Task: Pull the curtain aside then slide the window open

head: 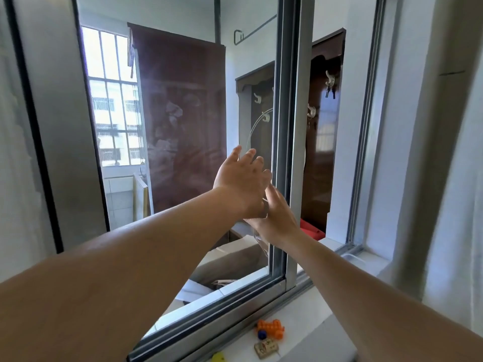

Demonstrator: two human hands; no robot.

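- Curtain (454, 178) hangs bunched at the right, clear of the glass.
- Both hands, left (241, 178) and right (277, 218), press open-palmed on the window sash (283, 126), gripping nothing.
- Risk: flat palms may slip along the glass, or fingers get pinched at the frame.

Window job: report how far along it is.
Done: the curtain hangs bunched at the far right, clear of the glass. In hand: both hands, left hand and right hand, are open against the window sash near its vertical frame. Left: sliding it; whether any gap has opened is unclear.
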